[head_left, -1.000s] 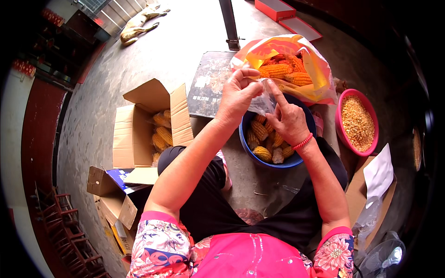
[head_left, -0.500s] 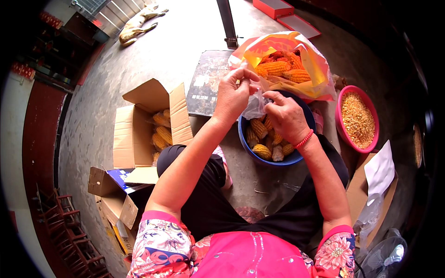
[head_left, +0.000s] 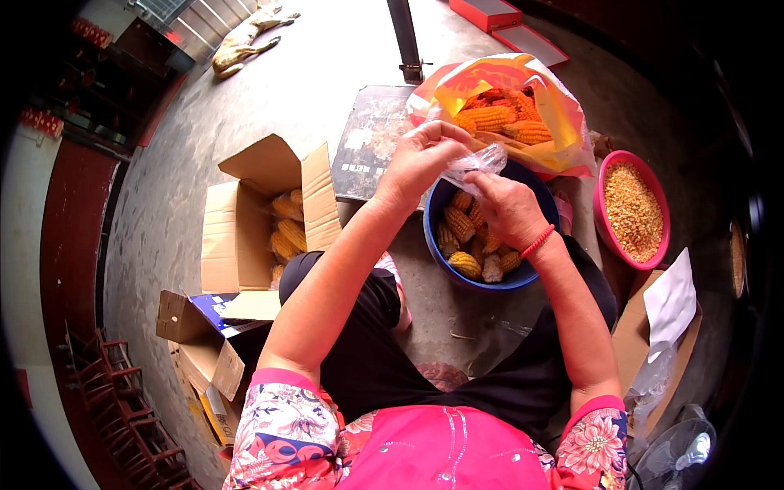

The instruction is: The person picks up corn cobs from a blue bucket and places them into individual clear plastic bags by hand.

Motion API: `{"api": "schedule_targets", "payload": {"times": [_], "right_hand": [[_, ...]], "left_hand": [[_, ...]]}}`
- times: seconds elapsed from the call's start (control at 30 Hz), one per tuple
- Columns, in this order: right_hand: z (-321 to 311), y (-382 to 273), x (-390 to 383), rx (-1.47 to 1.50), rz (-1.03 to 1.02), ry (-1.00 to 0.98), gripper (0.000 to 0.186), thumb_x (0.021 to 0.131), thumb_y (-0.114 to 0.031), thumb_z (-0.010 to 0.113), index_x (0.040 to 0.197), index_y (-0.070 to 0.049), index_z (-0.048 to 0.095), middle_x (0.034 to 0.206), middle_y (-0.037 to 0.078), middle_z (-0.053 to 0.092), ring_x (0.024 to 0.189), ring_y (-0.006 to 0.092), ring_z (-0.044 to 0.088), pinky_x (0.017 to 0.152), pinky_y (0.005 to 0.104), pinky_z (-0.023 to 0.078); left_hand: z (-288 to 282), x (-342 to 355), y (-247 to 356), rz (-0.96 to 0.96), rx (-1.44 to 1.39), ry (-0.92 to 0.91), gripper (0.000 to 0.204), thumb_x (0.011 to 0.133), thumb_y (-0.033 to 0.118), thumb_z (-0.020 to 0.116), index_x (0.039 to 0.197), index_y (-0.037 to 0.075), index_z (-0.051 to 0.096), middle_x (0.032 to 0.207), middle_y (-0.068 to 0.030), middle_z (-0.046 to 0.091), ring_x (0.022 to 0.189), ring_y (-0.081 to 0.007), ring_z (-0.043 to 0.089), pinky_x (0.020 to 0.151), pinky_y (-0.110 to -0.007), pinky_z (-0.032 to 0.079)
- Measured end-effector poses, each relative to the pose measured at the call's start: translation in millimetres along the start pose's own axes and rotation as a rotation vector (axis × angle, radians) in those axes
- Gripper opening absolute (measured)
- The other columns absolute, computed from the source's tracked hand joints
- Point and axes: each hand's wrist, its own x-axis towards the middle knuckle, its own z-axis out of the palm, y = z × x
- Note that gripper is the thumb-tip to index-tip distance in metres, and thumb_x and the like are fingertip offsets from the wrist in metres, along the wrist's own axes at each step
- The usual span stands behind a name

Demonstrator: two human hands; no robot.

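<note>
A clear plastic bag (head_left: 482, 160) is stretched between my two hands above the blue basin (head_left: 439, 260). My left hand (head_left: 420, 159) pinches one side of it, fingers closed. On the other side, my right hand (head_left: 508, 204), with a red coiled band at the wrist, grips the bag's edge. Below them, several yellow corn cobs (head_left: 465, 237) lie in the basin, partly covered by my right hand. Just beyond the basin stands an open orange and yellow sack (head_left: 563, 135) full of orange corn cobs (head_left: 490, 118).
A pink basin (head_left: 602, 214) of loose kernels (head_left: 630, 212) stands at the right. At the left, an open cardboard box (head_left: 219, 237) holds bagged cobs (head_left: 287, 237). A platform scale (head_left: 371, 131) sits beyond my left hand. A dog (head_left: 241, 41) lies on the far floor.
The plastic bag is now drawn out sideways between my hands, where it hung bunched below them before. My left hand has shifted slightly to the right.
</note>
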Motion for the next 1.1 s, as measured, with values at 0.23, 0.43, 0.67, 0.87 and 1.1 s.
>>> {"api": "schedule_targets", "payload": {"times": [0.23, 0.43, 0.67, 0.87, 1.1], "right_hand": [[-6.5, -1.9, 1.1, 0.017, -0.007, -0.017, 0.019, 0.076, -0.006, 0.054, 0.094, -0.007, 0.059, 0.085, 0.011, 0.059, 0.078, 0.0292, 0.060, 0.066, 0.0372, 0.050], [-8.4, -0.8, -0.8, 0.095, -0.155, -0.103, 0.006, 0.073, -0.007, 0.060, 0.079, -0.007, 0.060, 0.083, 0.008, 0.056, 0.080, 0.0273, 0.058, 0.067, 0.0364, 0.049], [-13.7, -0.4, 1.0, 0.281, -0.106, -0.093, 0.015, 0.073, -0.002, 0.059, 0.088, -0.005, 0.061, 0.092, 0.009, 0.058, 0.083, 0.0237, 0.059, 0.068, 0.0281, 0.048], [-21.5, 3.3, 1.9, 0.867, 0.434, 0.283, 0.010, 0.083, -0.004, 0.056, 0.091, -0.002, 0.061, 0.079, -0.003, 0.056, 0.061, 0.0024, 0.047, 0.055, 0.0176, 0.040], [17.4, 22.9, -9.5, 0.673, 0.440, 0.019, 0.014, 0.075, -0.003, 0.057, 0.088, -0.003, 0.062, 0.070, 0.003, 0.059, 0.064, 0.0081, 0.055, 0.060, 0.0222, 0.045]], "left_hand": [[-4.0, 0.8, -7.0, 0.358, 0.741, 0.205, 0.033, 0.069, -0.003, 0.056, 0.100, 0.007, 0.061, 0.076, -0.0054, 0.057, 0.058, -0.0135, 0.055, 0.057, -0.027, 0.046], [-15.7, 7.2, -10.4, 0.471, 0.901, 0.361, 0.019, 0.074, 0.002, 0.060, 0.091, 0.010, 0.062, 0.064, -0.0070, 0.058, 0.056, -0.0216, 0.059, 0.054, -0.033, 0.046], [-21.0, 8.9, -16.9, 0.271, 0.797, 0.300, 0.014, 0.079, 0.009, 0.060, 0.091, 0.004, 0.063, 0.055, -0.0067, 0.058, 0.048, -0.0116, 0.055, 0.049, -0.028, 0.043], [-22.4, 7.9, -4.2, 0.306, 0.820, 0.339, 0.011, 0.077, 0.011, 0.063, 0.086, 0.003, 0.065, 0.052, -0.0027, 0.055, 0.047, -0.0056, 0.046, 0.047, -0.024, 0.038], [-29.4, 5.1, -2.4, 0.325, 0.826, 0.348, 0.011, 0.075, 0.012, 0.067, 0.082, 0.003, 0.065, 0.052, -0.0018, 0.054, 0.048, -0.0054, 0.046, 0.047, -0.024, 0.039]]}}
